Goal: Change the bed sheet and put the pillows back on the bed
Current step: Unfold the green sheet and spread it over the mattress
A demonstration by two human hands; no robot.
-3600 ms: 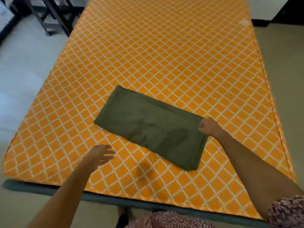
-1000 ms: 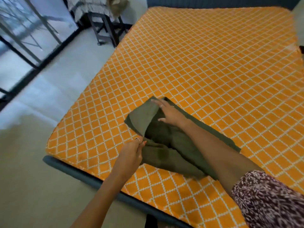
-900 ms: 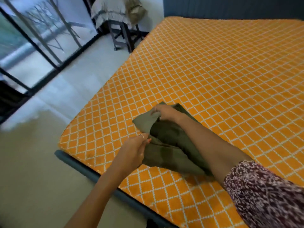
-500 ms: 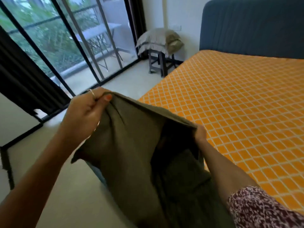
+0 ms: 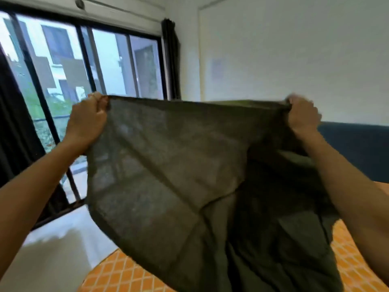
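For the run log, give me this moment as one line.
left hand: grips sheet edge | right hand: grips sheet edge | olive-green sheet: spread, raised above orange mattress

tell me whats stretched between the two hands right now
In the head view, the top edge of the green sheet runs taut between the left hand and the right hand; each grips a corner, nothing else between.

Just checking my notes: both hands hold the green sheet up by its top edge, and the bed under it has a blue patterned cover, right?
Not blue. The head view shows the bed's cover is orange; both hands do hold the green sheet up.
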